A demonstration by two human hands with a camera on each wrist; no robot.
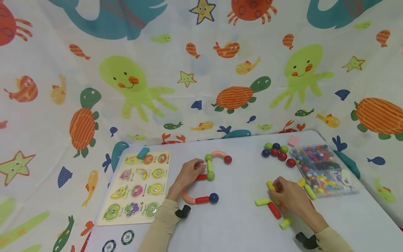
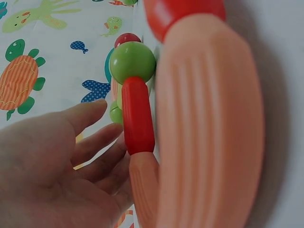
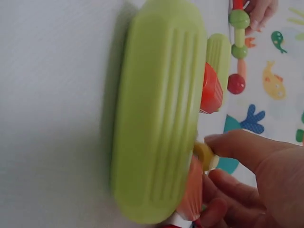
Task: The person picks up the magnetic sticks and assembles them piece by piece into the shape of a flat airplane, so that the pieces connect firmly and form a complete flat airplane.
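Note:
My left hand (image 1: 196, 168) lies on the white table (image 1: 239, 227), its relaxed fingertips (image 2: 111, 133) touching a short red rod (image 1: 201, 177) (image 2: 137, 116). That rod joins a green ball (image 1: 210, 175) (image 2: 133, 61) in a chain with a peach curved piece (image 1: 188, 196) (image 2: 209, 133), another red rod (image 1: 202, 200) and a blue ball (image 1: 213, 198). My right hand (image 1: 274, 189) (image 3: 223, 161) pinches a yellow rod (image 1: 270, 185) (image 3: 205, 156) among loose rods: light green (image 1: 262, 202) (image 3: 159, 109), red (image 1: 274, 210) (image 3: 210, 90) and another light green one (image 1: 285, 222).
A cluster of coloured balls (image 1: 277, 151) and a clear box of beads (image 1: 324, 169) sit at the back right. A fruit puzzle board (image 1: 136, 187) lies at the left, with two poker chips (image 1: 127, 237) near the front edge. A sea-creature cloth (image 1: 201, 70) hangs behind.

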